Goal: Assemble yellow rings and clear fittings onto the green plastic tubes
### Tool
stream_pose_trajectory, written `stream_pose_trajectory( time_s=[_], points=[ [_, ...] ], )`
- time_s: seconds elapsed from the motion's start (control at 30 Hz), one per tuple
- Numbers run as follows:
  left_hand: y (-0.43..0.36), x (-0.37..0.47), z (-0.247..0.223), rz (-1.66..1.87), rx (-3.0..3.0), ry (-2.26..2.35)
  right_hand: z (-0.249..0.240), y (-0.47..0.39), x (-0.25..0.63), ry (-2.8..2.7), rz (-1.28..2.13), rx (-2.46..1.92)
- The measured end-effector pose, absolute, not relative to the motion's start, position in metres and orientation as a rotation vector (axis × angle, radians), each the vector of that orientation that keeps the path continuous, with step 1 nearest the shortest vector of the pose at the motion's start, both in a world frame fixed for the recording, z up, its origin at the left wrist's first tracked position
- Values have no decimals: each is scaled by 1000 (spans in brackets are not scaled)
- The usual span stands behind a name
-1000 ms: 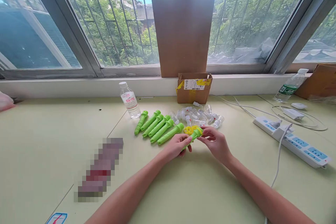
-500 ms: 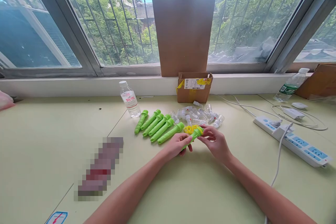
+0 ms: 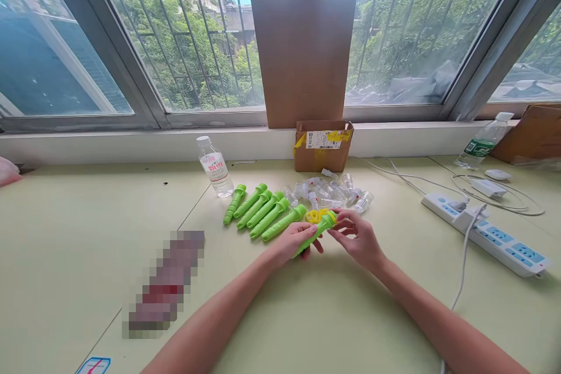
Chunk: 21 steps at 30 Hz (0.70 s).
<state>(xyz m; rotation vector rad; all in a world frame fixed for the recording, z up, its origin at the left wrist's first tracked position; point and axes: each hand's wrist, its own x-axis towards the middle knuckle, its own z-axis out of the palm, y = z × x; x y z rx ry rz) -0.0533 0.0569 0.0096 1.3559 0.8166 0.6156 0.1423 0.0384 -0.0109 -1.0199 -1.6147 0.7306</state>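
Green tube (image 3: 323, 225) farther out below left grip (image 3: 293, 241) than before, clamped within it.

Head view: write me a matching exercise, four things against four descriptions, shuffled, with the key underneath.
Things
1. Small rings
2. Power strip
3. Small box
4. Held tube

Descriptions
A. Brown, with a white label
B. Green, in the left hand
C. White and blue, with a plug in it
D. Yellow, on the table near the clear containers

Right pairs: 1-D, 2-C, 3-A, 4-B
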Motion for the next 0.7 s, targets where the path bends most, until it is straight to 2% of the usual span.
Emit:
stream_pose_trajectory(
  time_s=[0.7],
  points=[
    [57,-58,12,589,1362,753,-10,37,140,-1615,718,-1007]
  ],
)
